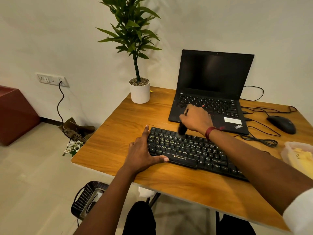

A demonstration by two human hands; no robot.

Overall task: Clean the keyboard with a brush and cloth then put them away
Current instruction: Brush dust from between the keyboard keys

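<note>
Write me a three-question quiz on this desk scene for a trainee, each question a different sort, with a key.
1. True or false: the left hand is lifted clear of the keyboard.
2. What does the right hand grip? A) a spray bottle B) a brush C) a screwdriver
3. In a few words: over which part of the keyboard is the brush head?

Key
1. False: it rests flat on the keyboard's left end, thumb along the front edge.
2. B
3. The top key rows, in the left half.
</note>
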